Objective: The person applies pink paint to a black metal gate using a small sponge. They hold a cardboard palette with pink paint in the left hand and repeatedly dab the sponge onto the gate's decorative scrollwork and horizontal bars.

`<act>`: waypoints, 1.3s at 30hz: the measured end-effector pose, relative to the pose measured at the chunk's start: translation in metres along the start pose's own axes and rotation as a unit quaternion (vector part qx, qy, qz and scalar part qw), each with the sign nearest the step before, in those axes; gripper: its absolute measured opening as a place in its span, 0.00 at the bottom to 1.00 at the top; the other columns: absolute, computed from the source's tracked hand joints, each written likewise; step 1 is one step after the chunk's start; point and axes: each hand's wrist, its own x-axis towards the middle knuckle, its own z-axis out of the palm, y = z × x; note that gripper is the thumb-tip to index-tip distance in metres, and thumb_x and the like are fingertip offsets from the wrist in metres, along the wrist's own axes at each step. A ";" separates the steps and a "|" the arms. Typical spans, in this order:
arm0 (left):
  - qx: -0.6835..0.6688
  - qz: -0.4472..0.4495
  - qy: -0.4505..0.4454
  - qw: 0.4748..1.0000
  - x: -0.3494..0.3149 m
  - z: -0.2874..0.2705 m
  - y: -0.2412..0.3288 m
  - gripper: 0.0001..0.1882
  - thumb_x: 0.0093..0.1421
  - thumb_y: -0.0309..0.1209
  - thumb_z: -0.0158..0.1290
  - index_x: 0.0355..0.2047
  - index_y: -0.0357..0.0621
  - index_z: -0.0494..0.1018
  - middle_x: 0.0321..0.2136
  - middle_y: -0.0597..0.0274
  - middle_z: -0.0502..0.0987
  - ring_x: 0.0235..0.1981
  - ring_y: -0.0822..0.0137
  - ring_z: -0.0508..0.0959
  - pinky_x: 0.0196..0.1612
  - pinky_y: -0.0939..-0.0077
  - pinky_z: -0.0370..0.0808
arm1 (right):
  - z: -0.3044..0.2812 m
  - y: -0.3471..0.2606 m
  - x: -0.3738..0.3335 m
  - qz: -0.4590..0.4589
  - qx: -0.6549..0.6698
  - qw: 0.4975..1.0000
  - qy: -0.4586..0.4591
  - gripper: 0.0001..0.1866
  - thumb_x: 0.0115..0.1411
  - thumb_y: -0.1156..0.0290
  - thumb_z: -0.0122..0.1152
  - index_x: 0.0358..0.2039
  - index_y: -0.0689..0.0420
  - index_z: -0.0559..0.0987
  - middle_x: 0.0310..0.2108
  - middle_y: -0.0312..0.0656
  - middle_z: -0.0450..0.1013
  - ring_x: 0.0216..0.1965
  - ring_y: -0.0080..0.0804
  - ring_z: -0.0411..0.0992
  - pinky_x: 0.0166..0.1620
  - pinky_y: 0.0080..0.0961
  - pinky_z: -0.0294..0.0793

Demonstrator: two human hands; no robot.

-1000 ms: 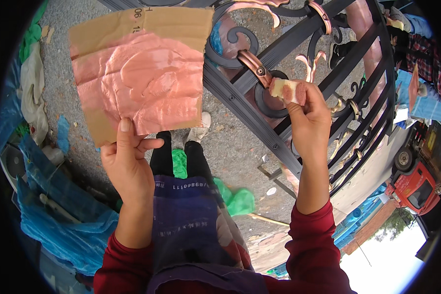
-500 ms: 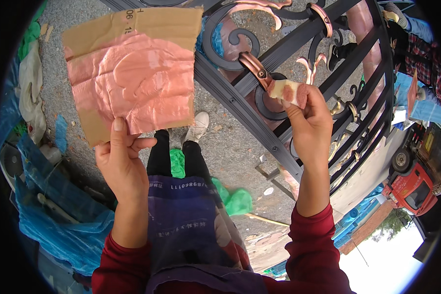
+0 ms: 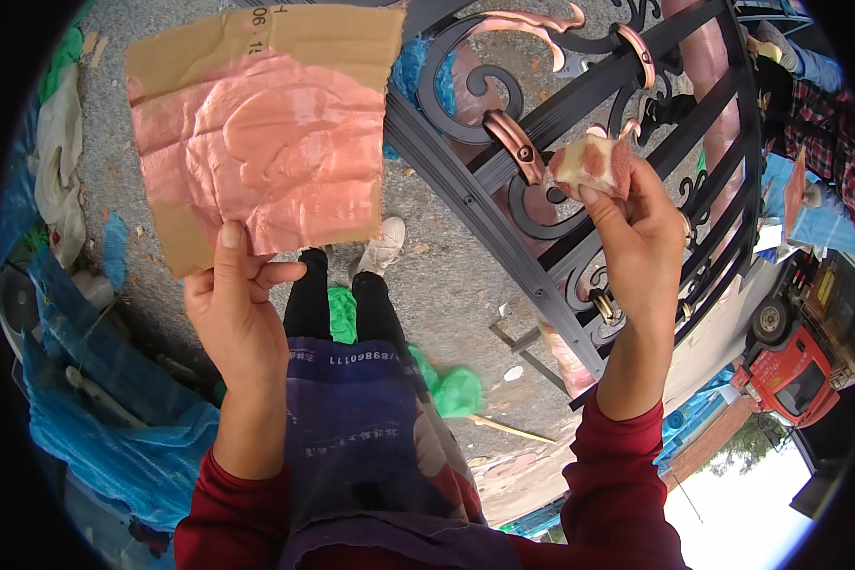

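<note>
My left hand (image 3: 242, 318) grips the lower edge of a cardboard sheet (image 3: 285, 133), thumb in front and fingers behind. Glossy copper-pink paint covers most of that sheet. Between the thumb and fingers of my right hand (image 3: 632, 237) is a small cream sponge (image 3: 591, 165) blotched with the same pink. The sponge is close to a copper-coloured collar (image 3: 515, 144) on a black metal gate (image 3: 489, 218); whether they touch, I cannot tell. Black scrolls and flat bars make up the gate, with copper-coloured leaf tips (image 3: 532, 26) on some scrolls.
Blue sheeting (image 3: 114, 437) lies heaped at the left, near pale cloth (image 3: 59, 180). Green plastic (image 3: 456, 391) is on the ground by my legs. At the far right another person in a checked shirt (image 3: 826, 142) is beside the gate, and a red truck (image 3: 796, 375) stands beyond.
My right hand has moved right with the sponge. The gate appears shifted slightly right and down in view. My left hand keeps the cardboard nearly in place.
</note>
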 end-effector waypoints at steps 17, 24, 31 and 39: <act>-0.010 -0.008 0.006 1.000 -0.002 0.004 -0.002 0.11 0.68 0.29 0.50 0.46 0.33 0.73 0.38 0.56 0.80 0.30 0.71 0.82 0.27 0.78 0.84 | 0.019 -0.006 0.013 -0.059 -0.105 0.992 -0.044 0.12 0.56 0.79 0.64 0.42 0.64 0.78 0.30 0.38 0.72 0.25 0.21 0.66 0.31 0.22 0.67; -0.018 -0.013 -0.007 1.000 0.003 -0.007 0.001 0.11 0.69 0.29 0.50 0.46 0.32 0.73 0.38 0.56 0.80 0.30 0.70 0.82 0.27 0.77 0.84 | 0.015 0.000 -0.009 0.018 -0.020 0.999 0.023 0.15 0.52 0.80 0.65 0.42 0.63 0.79 0.30 0.37 0.71 0.23 0.20 0.63 0.29 0.19 0.63; -0.022 -0.005 0.001 1.000 -0.002 -0.001 0.002 0.11 0.69 0.29 0.50 0.46 0.32 0.73 0.38 0.55 0.80 0.31 0.69 0.83 0.26 0.76 0.84 | 0.023 0.005 0.001 -0.042 -0.149 0.988 -0.004 0.12 0.56 0.77 0.64 0.42 0.63 0.79 0.32 0.38 0.73 0.26 0.16 0.66 0.30 0.17 0.64; -0.014 -0.013 -0.001 1.000 -0.004 -0.005 -0.001 0.12 0.68 0.30 0.51 0.46 0.33 0.73 0.38 0.55 0.80 0.31 0.69 0.83 0.26 0.76 0.84 | 0.027 -0.002 -0.004 -0.036 -0.112 0.993 0.014 0.13 0.55 0.77 0.66 0.41 0.64 0.79 0.29 0.37 0.70 0.22 0.20 0.60 0.28 0.20 0.62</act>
